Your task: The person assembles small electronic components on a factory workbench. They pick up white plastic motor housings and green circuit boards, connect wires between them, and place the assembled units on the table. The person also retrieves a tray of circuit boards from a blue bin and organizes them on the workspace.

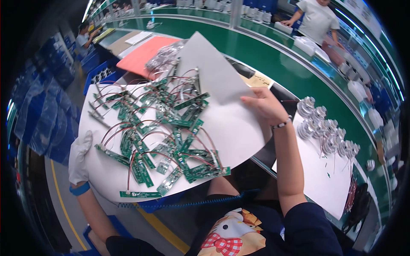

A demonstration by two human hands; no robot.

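Between my hands a large white sheet (pixel 239 136) is held up, its far corner folded upward. A heap of narrow green circuit boards (pixel 171 115) with red and black wires lies on it, some boards near its front edge. My left hand (pixel 80 155), in a white glove with a blue wrist strap, grips the sheet's left edge. At the right edge my bare right hand (pixel 267 104) pinches the sheet, thumb on top and fingers mostly underneath.
Right of me, several silvery round parts (pixel 326 130) with wires stand on a white sheet (pixel 316 175). A green conveyor belt (pixel 256 59) runs behind. A pink sheet (pixel 141 55) and a clear plastic bag (pixel 166 55) lie far left. Another person (pixel 318 21) works across the belt.
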